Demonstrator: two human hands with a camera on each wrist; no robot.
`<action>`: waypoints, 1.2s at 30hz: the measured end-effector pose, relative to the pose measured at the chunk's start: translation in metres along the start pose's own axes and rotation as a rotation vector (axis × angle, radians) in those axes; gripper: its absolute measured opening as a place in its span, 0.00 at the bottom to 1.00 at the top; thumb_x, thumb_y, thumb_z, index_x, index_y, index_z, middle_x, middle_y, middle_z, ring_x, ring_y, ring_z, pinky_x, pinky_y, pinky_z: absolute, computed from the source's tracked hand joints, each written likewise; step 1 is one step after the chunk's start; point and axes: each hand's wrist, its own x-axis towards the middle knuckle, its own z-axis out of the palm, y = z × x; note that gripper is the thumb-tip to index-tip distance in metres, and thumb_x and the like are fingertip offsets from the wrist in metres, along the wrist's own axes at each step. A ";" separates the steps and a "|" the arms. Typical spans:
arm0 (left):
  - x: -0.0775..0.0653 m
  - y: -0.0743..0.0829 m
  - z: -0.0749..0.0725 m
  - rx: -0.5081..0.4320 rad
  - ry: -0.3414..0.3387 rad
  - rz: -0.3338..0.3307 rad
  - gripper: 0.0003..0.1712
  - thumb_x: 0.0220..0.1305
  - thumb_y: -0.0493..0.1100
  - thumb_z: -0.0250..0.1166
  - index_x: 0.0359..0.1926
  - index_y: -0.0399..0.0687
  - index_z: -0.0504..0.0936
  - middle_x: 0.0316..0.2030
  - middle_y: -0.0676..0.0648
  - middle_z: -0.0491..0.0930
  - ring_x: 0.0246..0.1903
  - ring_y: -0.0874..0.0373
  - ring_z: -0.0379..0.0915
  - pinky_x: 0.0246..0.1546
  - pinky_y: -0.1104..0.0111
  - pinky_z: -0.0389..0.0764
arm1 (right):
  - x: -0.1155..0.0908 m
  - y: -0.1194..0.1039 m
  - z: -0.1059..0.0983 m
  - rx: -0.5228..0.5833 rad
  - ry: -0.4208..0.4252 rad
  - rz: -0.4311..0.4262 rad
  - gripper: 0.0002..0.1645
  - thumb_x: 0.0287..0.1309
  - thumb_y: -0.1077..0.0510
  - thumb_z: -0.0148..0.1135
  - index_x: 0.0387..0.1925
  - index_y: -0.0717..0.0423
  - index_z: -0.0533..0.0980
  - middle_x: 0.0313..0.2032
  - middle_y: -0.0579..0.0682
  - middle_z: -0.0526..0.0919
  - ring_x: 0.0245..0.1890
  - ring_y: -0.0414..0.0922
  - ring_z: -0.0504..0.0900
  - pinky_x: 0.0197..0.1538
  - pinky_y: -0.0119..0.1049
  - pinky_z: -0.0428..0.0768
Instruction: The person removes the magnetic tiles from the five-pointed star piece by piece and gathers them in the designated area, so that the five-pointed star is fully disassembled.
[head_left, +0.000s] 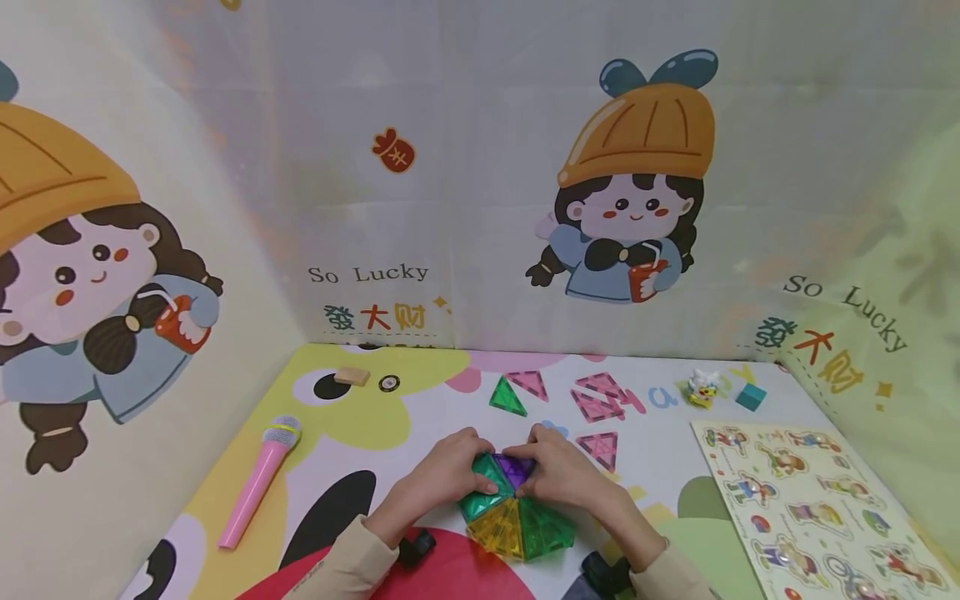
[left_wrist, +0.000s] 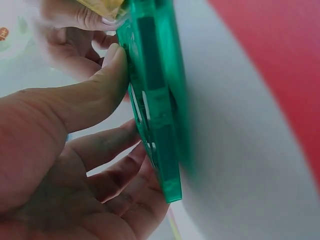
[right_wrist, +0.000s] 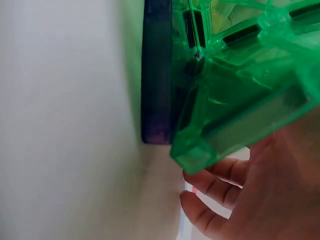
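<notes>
The left hand (head_left: 442, 468) has its grip clamped on the teal tile (head_left: 476, 505), thumb on the near face, fingers at the far edge. The right hand (head_left: 558, 468) has its grip closed on the purple tile (head_left: 513, 469); its thumb is hidden in the head view. Both tiles lie between the hands, above the desk (head_left: 435, 412), in a fan with the yellow tile (head_left: 497, 532) and green tile (head_left: 546, 532), which extend toward the person. Seams within the fan are hard to make out through the translucent plastic. The board (head_left: 789, 485) at right bears coloured figures; its near edge is cut off. Whether the figures sit in recesses cannot be determined.
</notes>
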 end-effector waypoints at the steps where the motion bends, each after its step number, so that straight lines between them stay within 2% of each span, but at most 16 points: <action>1: 0.000 0.000 0.000 -0.002 -0.002 0.001 0.29 0.49 0.52 0.78 0.51 0.44 0.85 0.37 0.51 0.77 0.35 0.64 0.69 0.38 0.71 0.77 | 0.000 0.000 0.000 -0.008 0.001 0.003 0.31 0.47 0.51 0.75 0.57 0.44 0.82 0.35 0.45 0.71 0.37 0.40 0.64 0.37 0.32 0.65; 9: -0.003 -0.001 -0.002 0.017 -0.006 0.001 0.30 0.50 0.53 0.78 0.52 0.44 0.84 0.39 0.51 0.78 0.35 0.64 0.70 0.40 0.70 0.78 | 0.002 -0.002 -0.003 -0.027 0.013 -0.001 0.32 0.44 0.49 0.74 0.56 0.45 0.82 0.35 0.45 0.72 0.35 0.40 0.65 0.37 0.31 0.66; 16: -0.006 0.004 -0.001 0.013 0.005 -0.008 0.29 0.50 0.52 0.79 0.51 0.43 0.85 0.40 0.49 0.79 0.34 0.64 0.70 0.37 0.71 0.76 | -0.002 0.003 -0.008 -0.055 0.052 0.133 0.34 0.41 0.49 0.76 0.56 0.47 0.82 0.38 0.46 0.73 0.38 0.41 0.68 0.40 0.38 0.73; 22: -0.007 0.003 -0.001 0.001 -0.018 -0.003 0.29 0.51 0.53 0.78 0.52 0.44 0.84 0.41 0.50 0.79 0.36 0.64 0.70 0.39 0.71 0.77 | -0.007 0.011 -0.014 -0.099 0.071 0.138 0.33 0.41 0.48 0.77 0.54 0.49 0.83 0.37 0.47 0.73 0.37 0.41 0.68 0.40 0.38 0.72; 27: -0.007 -0.002 -0.001 -0.027 -0.052 0.030 0.29 0.52 0.53 0.77 0.53 0.46 0.84 0.42 0.52 0.78 0.39 0.64 0.70 0.43 0.70 0.77 | -0.009 0.013 -0.018 -0.117 0.068 0.173 0.32 0.43 0.48 0.77 0.54 0.48 0.83 0.38 0.47 0.74 0.38 0.43 0.69 0.42 0.39 0.74; 30: -0.007 -0.004 0.000 -0.033 -0.062 0.052 0.28 0.52 0.54 0.77 0.53 0.48 0.84 0.43 0.53 0.78 0.40 0.63 0.71 0.44 0.70 0.77 | -0.009 0.012 -0.020 -0.128 0.092 0.164 0.31 0.45 0.49 0.77 0.54 0.49 0.83 0.40 0.48 0.75 0.39 0.43 0.70 0.44 0.41 0.76; 33: -0.007 -0.005 -0.003 -0.039 -0.073 0.043 0.29 0.52 0.54 0.77 0.53 0.47 0.84 0.41 0.53 0.79 0.40 0.63 0.71 0.44 0.69 0.78 | -0.009 0.006 -0.022 -0.107 0.117 0.113 0.28 0.48 0.52 0.76 0.53 0.50 0.82 0.42 0.49 0.78 0.41 0.43 0.73 0.46 0.42 0.80; 36: -0.009 -0.008 -0.009 -0.051 -0.087 0.000 0.29 0.49 0.54 0.79 0.50 0.47 0.83 0.37 0.53 0.79 0.37 0.62 0.70 0.39 0.68 0.77 | -0.007 -0.002 -0.020 0.025 0.048 0.036 0.22 0.53 0.55 0.72 0.52 0.52 0.82 0.39 0.48 0.80 0.38 0.42 0.74 0.41 0.37 0.81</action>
